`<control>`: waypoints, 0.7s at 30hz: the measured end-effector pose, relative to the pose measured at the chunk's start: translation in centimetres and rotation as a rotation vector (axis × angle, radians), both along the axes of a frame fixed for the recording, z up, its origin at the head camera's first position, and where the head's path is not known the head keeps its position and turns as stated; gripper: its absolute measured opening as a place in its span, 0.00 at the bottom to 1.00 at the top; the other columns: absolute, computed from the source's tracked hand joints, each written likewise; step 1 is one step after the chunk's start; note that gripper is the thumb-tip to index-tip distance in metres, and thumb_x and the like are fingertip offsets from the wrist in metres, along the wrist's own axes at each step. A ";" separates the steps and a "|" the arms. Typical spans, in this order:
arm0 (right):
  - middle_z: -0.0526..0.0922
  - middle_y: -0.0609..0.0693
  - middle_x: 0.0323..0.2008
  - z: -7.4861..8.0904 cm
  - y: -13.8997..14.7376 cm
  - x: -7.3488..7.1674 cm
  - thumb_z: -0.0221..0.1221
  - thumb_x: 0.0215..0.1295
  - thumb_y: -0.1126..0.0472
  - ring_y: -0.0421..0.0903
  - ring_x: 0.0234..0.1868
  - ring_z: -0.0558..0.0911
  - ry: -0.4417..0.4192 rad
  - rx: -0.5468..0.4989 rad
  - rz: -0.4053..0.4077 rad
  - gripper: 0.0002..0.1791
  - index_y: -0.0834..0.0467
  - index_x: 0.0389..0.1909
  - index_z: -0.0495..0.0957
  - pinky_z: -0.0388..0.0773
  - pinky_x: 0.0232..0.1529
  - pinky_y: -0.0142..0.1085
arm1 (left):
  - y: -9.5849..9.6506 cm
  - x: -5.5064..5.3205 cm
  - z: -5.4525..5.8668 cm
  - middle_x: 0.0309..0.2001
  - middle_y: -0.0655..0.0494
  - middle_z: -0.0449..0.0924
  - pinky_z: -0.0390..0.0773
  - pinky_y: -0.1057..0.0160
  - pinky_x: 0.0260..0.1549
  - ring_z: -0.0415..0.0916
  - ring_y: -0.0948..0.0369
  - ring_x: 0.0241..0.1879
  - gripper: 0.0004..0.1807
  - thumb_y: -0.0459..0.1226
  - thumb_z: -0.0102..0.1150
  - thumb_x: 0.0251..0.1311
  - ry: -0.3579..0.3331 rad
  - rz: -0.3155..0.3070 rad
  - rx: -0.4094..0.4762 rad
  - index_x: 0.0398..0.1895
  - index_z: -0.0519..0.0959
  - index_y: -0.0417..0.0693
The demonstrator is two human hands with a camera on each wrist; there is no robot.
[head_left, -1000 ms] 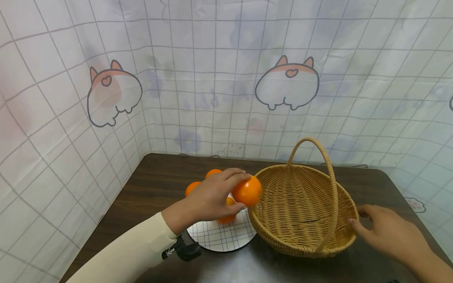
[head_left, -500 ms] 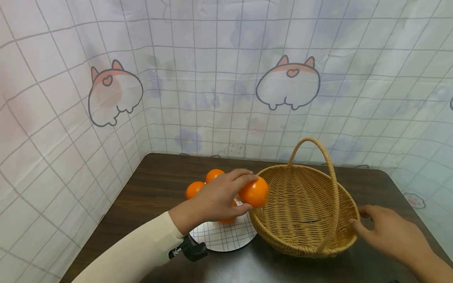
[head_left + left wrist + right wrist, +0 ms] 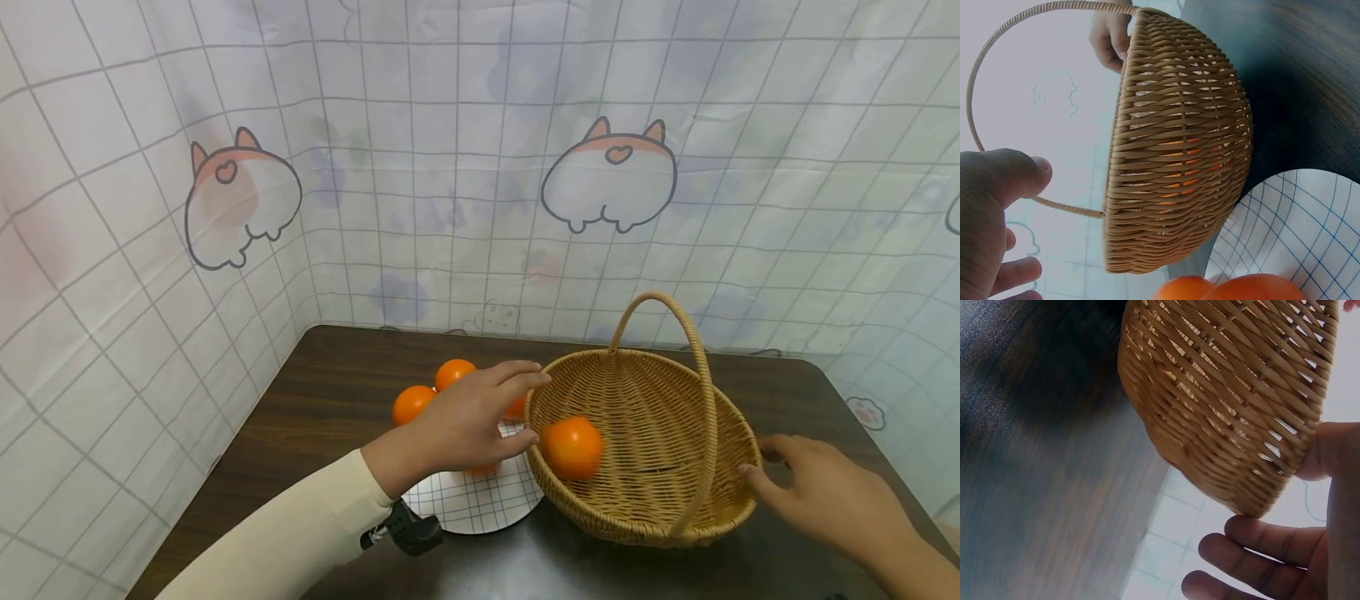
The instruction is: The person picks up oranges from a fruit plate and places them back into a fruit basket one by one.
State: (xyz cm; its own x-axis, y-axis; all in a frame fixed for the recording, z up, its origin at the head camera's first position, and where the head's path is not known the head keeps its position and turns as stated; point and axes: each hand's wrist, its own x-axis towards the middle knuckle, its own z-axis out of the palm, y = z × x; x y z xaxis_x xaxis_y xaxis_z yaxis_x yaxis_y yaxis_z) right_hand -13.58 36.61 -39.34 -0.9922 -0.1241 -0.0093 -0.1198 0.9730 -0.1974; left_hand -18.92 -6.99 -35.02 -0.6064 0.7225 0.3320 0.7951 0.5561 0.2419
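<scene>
A woven wicker basket (image 3: 651,433) with an arched handle stands on the table, and one orange (image 3: 573,448) lies inside at its left side. Through the weave, that orange shows as orange patches in the left wrist view. My left hand (image 3: 468,417) hovers over the plate beside the basket's left rim, fingers and thumb apart, holding nothing. At the opposite side, my right hand (image 3: 836,492) pinches the basket rim, the thumb over the edge and a fingertip against the outer wall (image 3: 1222,412). Several oranges (image 3: 413,405) sit on the plate, partly hidden by the left hand.
The round white plate (image 3: 476,504) with a blue grid pattern touches or nearly touches the basket's left side. Both stand on a dark wood table (image 3: 330,375). A grid-patterned curtain (image 3: 420,167) encloses the table at the back and sides.
My left hand carried an orange rightward to the basket rim and let it go; the orange has dropped into the basket. The right hand and basket stayed in place.
</scene>
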 end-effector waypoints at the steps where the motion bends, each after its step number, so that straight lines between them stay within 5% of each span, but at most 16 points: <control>1: 0.84 0.65 0.47 0.0 0.0 0.0 0.56 0.69 0.30 0.68 0.44 0.83 0.002 0.000 0.002 0.39 0.64 0.55 0.81 0.79 0.26 0.59 | -0.1 0.0 0.0 0.72 0.52 0.68 0.79 0.56 0.55 0.78 0.54 0.58 0.36 0.48 0.68 0.64 -0.002 0.004 -0.002 0.74 0.69 0.49; 14: 0.85 0.64 0.46 0.2 0.0 0.0 0.57 0.69 0.31 0.67 0.44 0.83 0.006 0.007 0.007 0.38 0.63 0.55 0.81 0.79 0.26 0.60 | -2.0 -0.4 -0.8 0.70 0.53 0.69 0.80 0.59 0.52 0.77 0.56 0.59 0.34 0.47 0.69 0.63 -0.025 0.069 0.008 0.71 0.72 0.50; 21: 0.85 0.64 0.46 0.3 -0.1 -0.1 0.55 0.69 0.30 0.67 0.44 0.83 -0.006 0.011 0.008 0.39 0.64 0.55 0.81 0.79 0.26 0.59 | -3.6 -0.4 -1.1 0.71 0.52 0.70 0.77 0.50 0.58 0.77 0.53 0.58 0.34 0.44 0.68 0.62 -0.042 0.124 0.001 0.72 0.72 0.51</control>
